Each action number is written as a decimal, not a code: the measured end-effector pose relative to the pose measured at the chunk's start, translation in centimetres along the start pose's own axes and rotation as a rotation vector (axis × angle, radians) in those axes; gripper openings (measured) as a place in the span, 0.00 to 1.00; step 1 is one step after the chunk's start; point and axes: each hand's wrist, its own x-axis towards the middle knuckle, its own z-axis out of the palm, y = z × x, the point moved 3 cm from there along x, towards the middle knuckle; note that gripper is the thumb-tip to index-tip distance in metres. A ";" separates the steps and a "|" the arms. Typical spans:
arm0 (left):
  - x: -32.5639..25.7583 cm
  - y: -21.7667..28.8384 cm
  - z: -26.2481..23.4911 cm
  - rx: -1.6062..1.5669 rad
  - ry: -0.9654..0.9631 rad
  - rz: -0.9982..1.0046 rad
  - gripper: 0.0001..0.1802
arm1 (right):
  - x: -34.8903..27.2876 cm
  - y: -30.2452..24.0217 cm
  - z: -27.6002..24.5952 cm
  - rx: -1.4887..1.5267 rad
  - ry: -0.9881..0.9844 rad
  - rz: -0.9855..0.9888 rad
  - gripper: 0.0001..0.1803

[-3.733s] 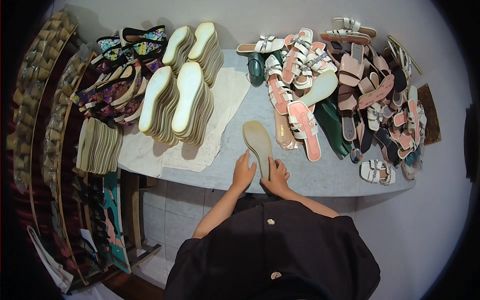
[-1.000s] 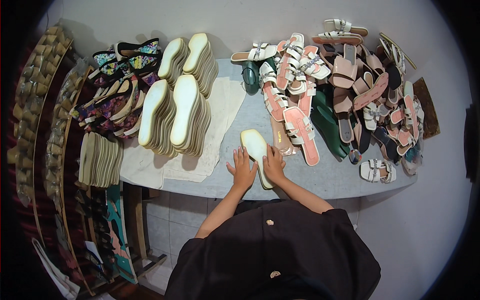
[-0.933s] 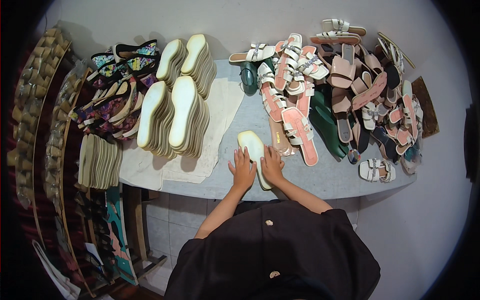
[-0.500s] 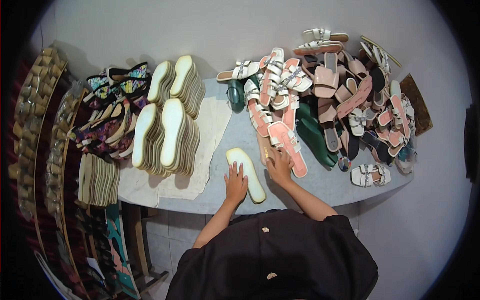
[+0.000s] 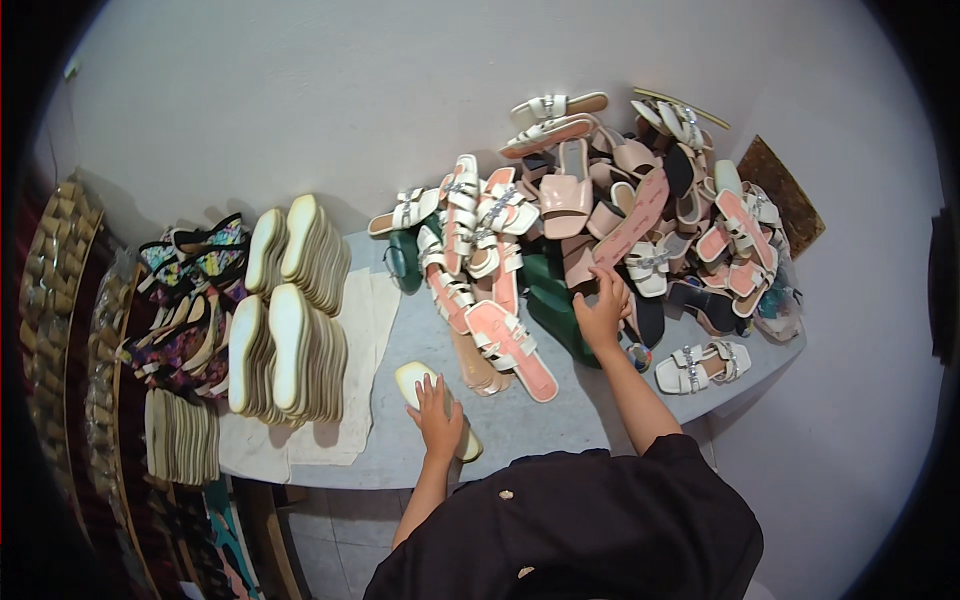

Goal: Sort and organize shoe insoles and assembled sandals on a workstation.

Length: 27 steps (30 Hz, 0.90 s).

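My left hand point(image 5: 437, 420) lies with its fingers spread over a pale, cream-edged insole point(image 5: 411, 376) on the table's near side, pressing it from above. My right hand point(image 5: 604, 312) reaches to the near edge of a heap of sandals, fingers apart, with nothing visible in its grasp. Just beyond its fingertips is a dusty-pink sandal point(image 5: 579, 262); whether they touch cannot be made out. Dark green shoe lasts point(image 5: 556, 312) lie left of that hand. Between my hands rest a white-strapped sandal with a pink footbed point(image 5: 513, 349) and glossy tan insoles point(image 5: 480, 364).
Tall stacks of cream insoles point(image 5: 291, 340) stand on white sheets point(image 5: 365, 370) at the left. Beyond them are colourful patterned shoes point(image 5: 180, 340). Shelves of wrapped heels point(image 5: 60, 290) line the far left. A pair of white sandals point(image 5: 703, 367) sits near the right edge.
My right hand has left the tan insoles by the pink-footbed sandal and moved right to the sandal heap. My left hand stays on the pale insole. The view has shifted.
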 end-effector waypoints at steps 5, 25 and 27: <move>0.6 4.1 1.7 -0.013 0.030 0.081 0.32 | -0.2 2.6 -2.3 -0.030 0.016 0.014 0.28; 1.5 11.5 4.8 -0.063 -0.007 0.246 0.26 | 5.7 3.3 -0.4 -0.153 -0.078 -0.103 0.48; 1.1 10.9 4.6 -0.121 0.015 0.271 0.26 | 6.3 4.1 0.6 -0.241 -0.041 -0.045 0.41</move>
